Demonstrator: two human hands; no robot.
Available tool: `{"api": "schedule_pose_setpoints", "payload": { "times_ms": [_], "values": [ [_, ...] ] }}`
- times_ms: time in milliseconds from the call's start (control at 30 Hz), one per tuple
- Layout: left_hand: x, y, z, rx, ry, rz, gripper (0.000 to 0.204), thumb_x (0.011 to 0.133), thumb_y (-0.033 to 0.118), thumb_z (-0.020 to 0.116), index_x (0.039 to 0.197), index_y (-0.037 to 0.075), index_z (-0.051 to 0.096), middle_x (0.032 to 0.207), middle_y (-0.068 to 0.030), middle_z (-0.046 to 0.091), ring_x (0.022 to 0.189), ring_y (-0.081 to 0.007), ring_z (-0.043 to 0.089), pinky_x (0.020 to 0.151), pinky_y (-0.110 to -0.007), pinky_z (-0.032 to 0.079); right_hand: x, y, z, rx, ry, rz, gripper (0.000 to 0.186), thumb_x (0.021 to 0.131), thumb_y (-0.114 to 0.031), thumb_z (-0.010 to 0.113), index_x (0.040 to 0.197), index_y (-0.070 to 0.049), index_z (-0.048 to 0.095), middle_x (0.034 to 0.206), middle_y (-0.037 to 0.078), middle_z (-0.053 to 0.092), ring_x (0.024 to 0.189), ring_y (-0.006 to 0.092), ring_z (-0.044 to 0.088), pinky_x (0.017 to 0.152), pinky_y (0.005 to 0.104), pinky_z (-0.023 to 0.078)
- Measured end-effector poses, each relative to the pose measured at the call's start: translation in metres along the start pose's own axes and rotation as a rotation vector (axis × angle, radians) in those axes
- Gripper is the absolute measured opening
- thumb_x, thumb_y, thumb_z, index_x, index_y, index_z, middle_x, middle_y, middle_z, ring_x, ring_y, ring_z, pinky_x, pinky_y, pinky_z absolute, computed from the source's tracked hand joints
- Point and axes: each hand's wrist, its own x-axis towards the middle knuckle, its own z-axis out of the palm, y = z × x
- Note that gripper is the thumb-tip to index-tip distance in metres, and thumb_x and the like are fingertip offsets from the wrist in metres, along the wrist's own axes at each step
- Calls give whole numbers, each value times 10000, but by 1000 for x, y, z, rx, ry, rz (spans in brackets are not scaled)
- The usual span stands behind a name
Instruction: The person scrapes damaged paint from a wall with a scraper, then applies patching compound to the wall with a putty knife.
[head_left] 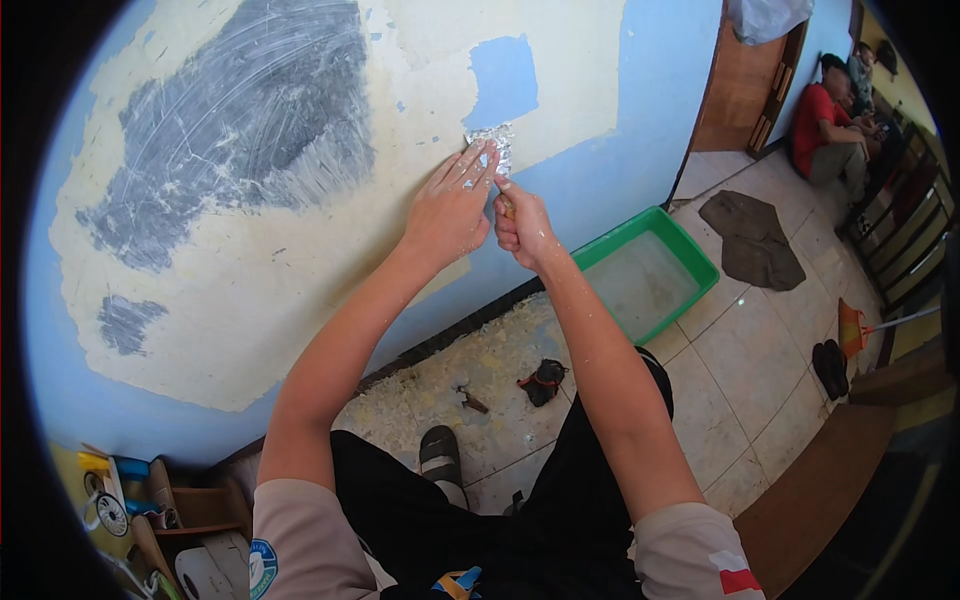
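Scraper (503, 148), likely light and stiff-bladed, meets the wall (575, 60) at six o'clock from a blue patch (504, 80), right hand (524, 225) curled around its handle (508, 209), probably the surest hold, left hand (448, 215) laid straight-fingered over its blade (504, 139).

Beige sleeves (318, 530) (patched), black trousers (385, 490)

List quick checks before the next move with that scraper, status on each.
1. Right hand closed round the scraper handle: ok.
2. Left hand bracing the blade: ok, fingers laid on it.
3. Blade edge flush with the wall: cannot tell from this angle.
4. Floor by the feet free of debris: not ok, flakes along the wall.
5. Green tub out of the blade's path: ok, on the floor to the right.
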Motion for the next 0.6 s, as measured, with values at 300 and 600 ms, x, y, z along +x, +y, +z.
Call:
{"api": "schedule_pose_setpoints", "payload": {
  "times_ms": [300,600],
  "values": [
    [20,-4,-23,39,27,-2,790,775,80,669,1520,6,416,1599,-139,403,1494,-264,356,1241,-397,298,0,-25,18,76,2,-8,484,985,-480,620,699,-134,438,507,-54,294,394,77,227,382,269,163],
    [5,10,-16,-18,-12,-60,887,790,141,678,1576,2,290,1642,-178,307,1527,-297,288,1255,-422,264,-20,-65,-9,-393,-4,-23,480,979,-462,638,687,-132,447,501,-75,314,388,64,235,381,275,172]
  ]
}}
